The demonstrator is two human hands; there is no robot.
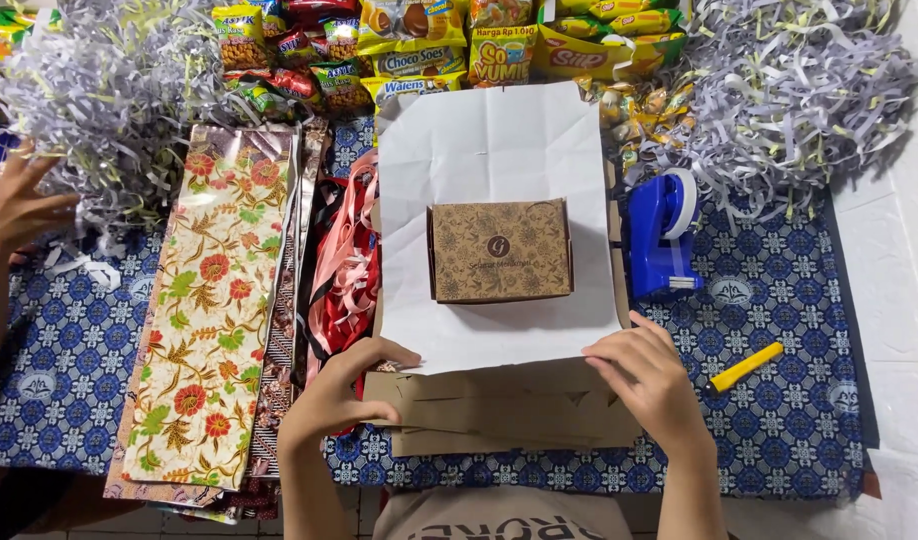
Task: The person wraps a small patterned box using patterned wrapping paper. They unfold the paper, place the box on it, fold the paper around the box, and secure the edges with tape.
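Note:
A small brown patterned cardboard box (499, 250) sits closed on a white sheet of paper (494, 140). Under the sheet's near edge lies a stack of flat brown cardboard pieces (499, 415). My left hand (344, 385) rests with its fingertips on the sheet's near left corner. My right hand (647, 375) presses on the near right corner. Neither hand touches the box.
Floral gift wrap (214, 310) and pink ribbons (344, 265) lie left. A blue tape dispenser (659, 235) and yellow cutter (744, 367) lie right. Shredded paper piles (109, 90) and snack packets (429, 40) line the back. Another person's hand (14, 205) reaches in at left.

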